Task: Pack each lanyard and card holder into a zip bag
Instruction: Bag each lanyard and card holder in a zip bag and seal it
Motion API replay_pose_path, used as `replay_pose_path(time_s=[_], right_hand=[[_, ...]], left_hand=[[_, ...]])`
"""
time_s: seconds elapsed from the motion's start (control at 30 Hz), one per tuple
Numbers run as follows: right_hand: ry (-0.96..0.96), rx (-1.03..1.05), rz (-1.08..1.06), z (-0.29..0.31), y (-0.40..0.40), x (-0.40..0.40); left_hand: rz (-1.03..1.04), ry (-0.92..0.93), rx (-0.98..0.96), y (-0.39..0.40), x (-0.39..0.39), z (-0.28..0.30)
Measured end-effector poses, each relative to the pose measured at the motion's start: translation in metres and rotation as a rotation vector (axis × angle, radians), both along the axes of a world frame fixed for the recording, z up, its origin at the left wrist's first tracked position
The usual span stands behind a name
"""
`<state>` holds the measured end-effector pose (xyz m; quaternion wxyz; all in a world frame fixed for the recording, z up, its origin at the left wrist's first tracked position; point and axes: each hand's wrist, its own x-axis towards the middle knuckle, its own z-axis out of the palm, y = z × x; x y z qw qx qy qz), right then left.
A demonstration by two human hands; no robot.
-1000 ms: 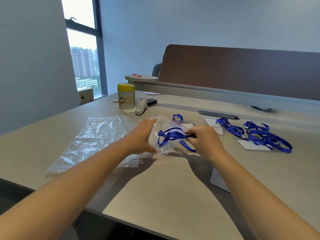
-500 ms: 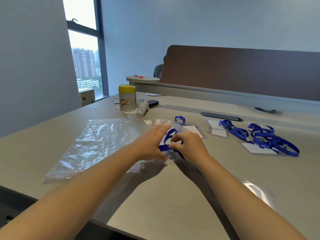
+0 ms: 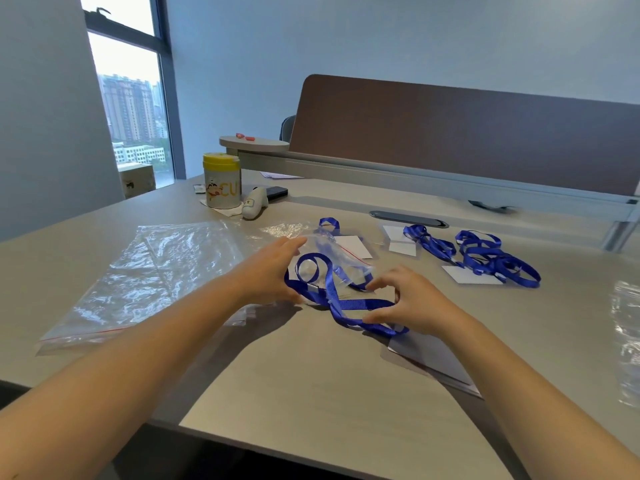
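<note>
A clear zip bag [image 3: 341, 259] with a red zip line lies in the middle of the table. A blue lanyard [image 3: 349, 304] sits partly inside it, and long loops trail out toward me. My left hand [image 3: 272, 273] holds the bag's left side between fingers and thumb. My right hand [image 3: 412, 301] is just right of the bag, fingers curled, pinching the lanyard's trailing strap. A white card holder [image 3: 355, 244] lies behind the bag. More blue lanyards [image 3: 485, 259] and card holders [image 3: 469, 275] lie in a tangle at the right.
A stack of clear zip bags [image 3: 156, 271] covers the table's left. Behind stand a yellow-lidded can [image 3: 221, 185], a white handheld device [image 3: 254, 202] and a phone [image 3: 277, 192]. A white card [image 3: 433, 355] lies under my right forearm; another clear bag [image 3: 627, 341] lies at the right edge.
My right hand has drawn back to the right, away from the bag, and more lanyard strap now lies outside it. The left hand stays on the bag.
</note>
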<state>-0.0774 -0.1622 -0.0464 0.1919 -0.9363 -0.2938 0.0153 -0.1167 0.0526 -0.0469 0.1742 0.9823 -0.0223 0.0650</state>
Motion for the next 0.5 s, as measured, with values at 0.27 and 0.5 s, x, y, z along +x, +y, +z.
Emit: replay_pose_path(time_s=[0.27, 0.5], right_hand=[[0.041, -0.129, -0.057, -0.003, -0.001, -0.001], [0.116, 0.014, -0.014, -0.004, 0.018, 0.001]], left_hand=[[0.015, 0.016, 0.002, 0.002, 0.002, -0.001], [0.012, 0.019, -0.033, 0.001, 0.001, -0.002]])
